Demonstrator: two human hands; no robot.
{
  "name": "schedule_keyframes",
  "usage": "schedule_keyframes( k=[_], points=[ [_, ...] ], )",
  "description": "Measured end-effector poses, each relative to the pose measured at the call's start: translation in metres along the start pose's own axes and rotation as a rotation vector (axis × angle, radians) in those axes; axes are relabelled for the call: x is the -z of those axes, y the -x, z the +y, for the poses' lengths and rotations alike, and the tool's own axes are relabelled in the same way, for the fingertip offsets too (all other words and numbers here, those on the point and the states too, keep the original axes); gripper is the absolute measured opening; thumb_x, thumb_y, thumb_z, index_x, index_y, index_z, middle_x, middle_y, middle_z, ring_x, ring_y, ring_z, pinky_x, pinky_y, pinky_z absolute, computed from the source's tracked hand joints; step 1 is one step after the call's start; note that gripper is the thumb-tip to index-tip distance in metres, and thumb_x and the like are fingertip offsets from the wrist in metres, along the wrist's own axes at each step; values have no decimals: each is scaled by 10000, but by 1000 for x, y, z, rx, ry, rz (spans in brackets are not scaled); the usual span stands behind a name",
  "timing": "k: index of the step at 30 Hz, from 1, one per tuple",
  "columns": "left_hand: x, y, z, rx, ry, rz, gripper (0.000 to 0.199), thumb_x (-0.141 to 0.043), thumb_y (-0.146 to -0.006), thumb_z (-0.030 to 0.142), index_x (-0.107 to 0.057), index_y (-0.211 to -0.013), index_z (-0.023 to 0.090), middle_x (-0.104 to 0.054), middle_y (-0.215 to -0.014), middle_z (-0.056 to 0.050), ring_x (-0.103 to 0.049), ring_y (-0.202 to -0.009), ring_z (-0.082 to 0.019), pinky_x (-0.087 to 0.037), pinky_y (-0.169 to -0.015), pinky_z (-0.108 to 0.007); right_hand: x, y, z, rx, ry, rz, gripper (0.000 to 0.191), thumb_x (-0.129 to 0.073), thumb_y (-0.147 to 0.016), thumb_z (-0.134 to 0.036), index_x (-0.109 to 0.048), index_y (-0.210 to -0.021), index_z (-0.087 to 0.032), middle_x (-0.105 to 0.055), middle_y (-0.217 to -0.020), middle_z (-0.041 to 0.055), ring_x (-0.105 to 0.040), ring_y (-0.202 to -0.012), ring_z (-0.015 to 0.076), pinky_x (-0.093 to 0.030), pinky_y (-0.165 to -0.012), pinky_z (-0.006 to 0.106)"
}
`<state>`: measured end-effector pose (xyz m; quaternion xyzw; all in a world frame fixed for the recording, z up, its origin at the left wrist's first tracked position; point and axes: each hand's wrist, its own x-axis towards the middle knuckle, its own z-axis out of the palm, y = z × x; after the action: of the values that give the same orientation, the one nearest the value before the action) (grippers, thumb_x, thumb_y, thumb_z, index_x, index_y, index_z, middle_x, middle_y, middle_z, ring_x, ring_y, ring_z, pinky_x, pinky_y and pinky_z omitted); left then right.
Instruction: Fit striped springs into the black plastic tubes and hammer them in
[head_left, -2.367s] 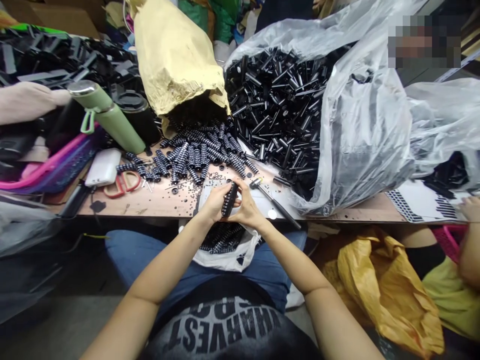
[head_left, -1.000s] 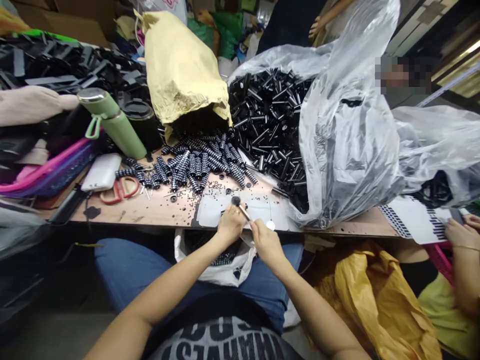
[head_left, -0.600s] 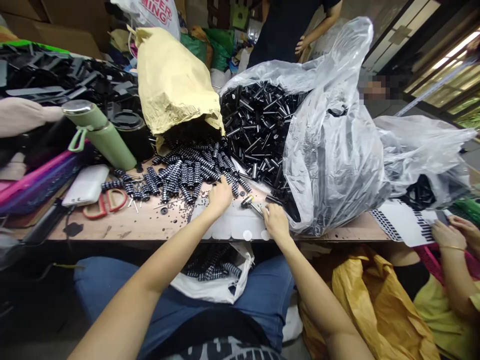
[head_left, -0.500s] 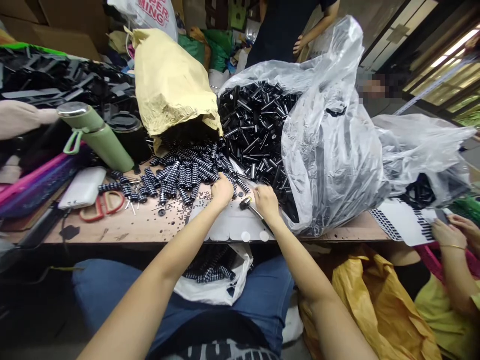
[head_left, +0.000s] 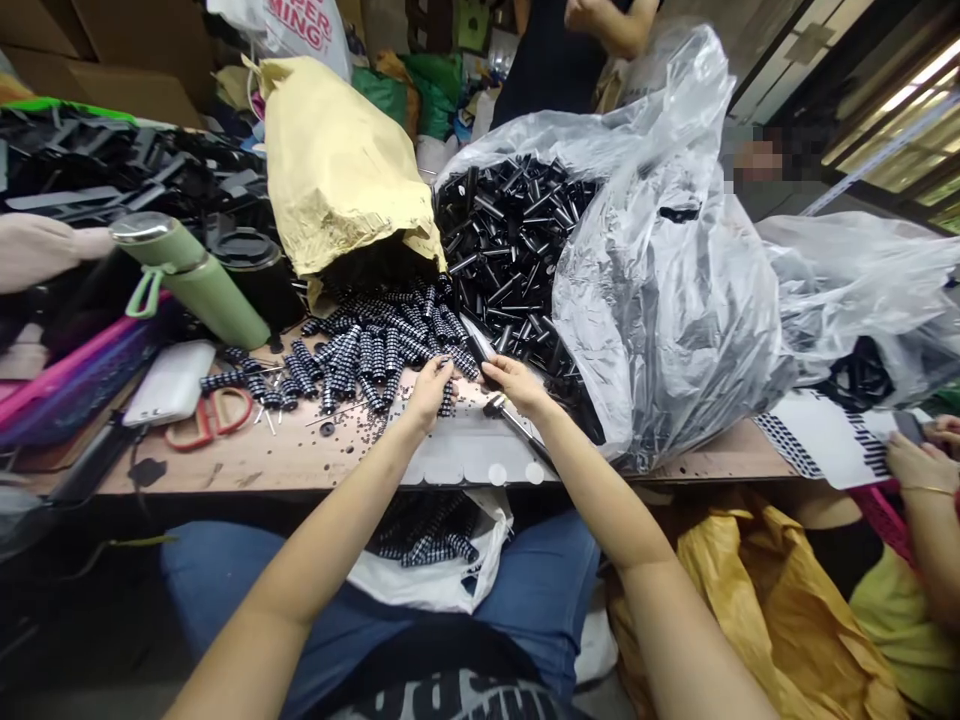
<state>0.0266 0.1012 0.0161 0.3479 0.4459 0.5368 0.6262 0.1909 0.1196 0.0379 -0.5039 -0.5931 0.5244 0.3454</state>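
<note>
My left hand (head_left: 431, 393) is closed on a ribbed black-and-white piece (head_left: 446, 400), which hangs below its fingers at the front of the ribbed pile (head_left: 367, 350). To its right, my right hand (head_left: 516, 383) pinches a smooth black tube (head_left: 480, 352) that points up and left. The hands are apart. Under my right hand a tool with a metal shaft (head_left: 521, 425) lies on the white sheet (head_left: 450, 450). Behind my hands, black tubes (head_left: 510, 240) fill an open clear plastic bag (head_left: 667, 300).
A yellow sack (head_left: 345, 170) stands behind the ribbed pile. Leftward are red-handled scissors (head_left: 201, 425), a white device (head_left: 169, 382) and a green bottle (head_left: 195, 280). An open white bag (head_left: 480, 580) is at my lap. Another person's hand (head_left: 919, 462) is at the far right.
My left hand has drawn back from the pile with a ribbed piece. My right hand has shifted slightly left and now has a black tube. The person behind the table has raised an arm.
</note>
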Motion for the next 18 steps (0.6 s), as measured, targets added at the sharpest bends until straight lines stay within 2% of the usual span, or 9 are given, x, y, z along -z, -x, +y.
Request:
schedule_keyframes(
  k=[2,3,5,7,10,12,15,18],
  points=[
    [4,16,5,-24,0,-6,305,-717,-742,386,-547,-849,156,-541,-661,31,-439,-432,-56,-323,-390,-168,-14,19,-1,-44,-199,-113,408,-685,-717,-547,-605,-834,-165,-622,-693,-19,-547,-617,95,-445,-622,230],
    [5,24,7,-45,-42,4,305,-742,-712,376,-538,-777,159,-519,-615,42,-414,-419,-54,-299,-381,-167,-21,27,-2,-53,-222,-123,413,-710,-696,-540,-615,-844,-166,-626,-712,-18,-549,-632,93,-446,-625,224],
    [9,37,9,-120,-165,54,283,-758,-686,346,-545,-710,163,-499,-566,46,-415,-437,-64,-317,-410,-173,-36,40,-5,-85,-233,-53,432,-716,-698,-543,-627,-919,-182,-652,-830,1,-578,-714,103,-466,-658,226],
    [12,48,9,-262,-318,108,223,-739,-702,329,-587,-706,166,-543,-614,20,-493,-543,-97,-397,-512,-191,-50,49,-10,-200,-295,14,488,-663,-730,-604,-608,-1011,-209,-657,-950,27,-607,-784,129,-503,-693,262],
    [15,63,9,-482,-520,78,154,-686,-751,308,-617,-696,182,-597,-740,-21,-564,-754,-155,-460,-721,-242,-66,54,-18,-407,-439,-50,539,-585,-749,-683,-590,-1004,-208,-653,-934,58,-626,-741,160,-546,-697,330],
    [16,71,9,-540,-548,30,133,-679,-760,309,-627,-753,186,-604,-784,-30,-570,-804,-168,-466,-759,-259,-70,56,-21,-416,-480,-52,529,-609,-732,-665,-583,-986,-201,-645,-926,61,-628,-749,165,-554,-729,345],
    [21,80,8,-422,-384,-40,283,-615,-829,403,-605,-1009,185,-576,-745,-4,-536,-633,-123,-449,-578,-224,-60,64,-19,-286,-307,89,595,-686,-674,-597,-537,-1102,-211,-599,-1110,77,-620,-946,197,-531,-844,379],
    [30,80,3,-253,-250,-97,405,-463,-911,509,-558,-1127,179,-519,-658,33,-420,-449,-81,-339,-418,-198,-43,81,-11,-88,210,187,847,-796,-554,-518,-454,-1257,-194,-499,-1288,122,-520,-1165,260,-427,-1007,442]
  ],
)
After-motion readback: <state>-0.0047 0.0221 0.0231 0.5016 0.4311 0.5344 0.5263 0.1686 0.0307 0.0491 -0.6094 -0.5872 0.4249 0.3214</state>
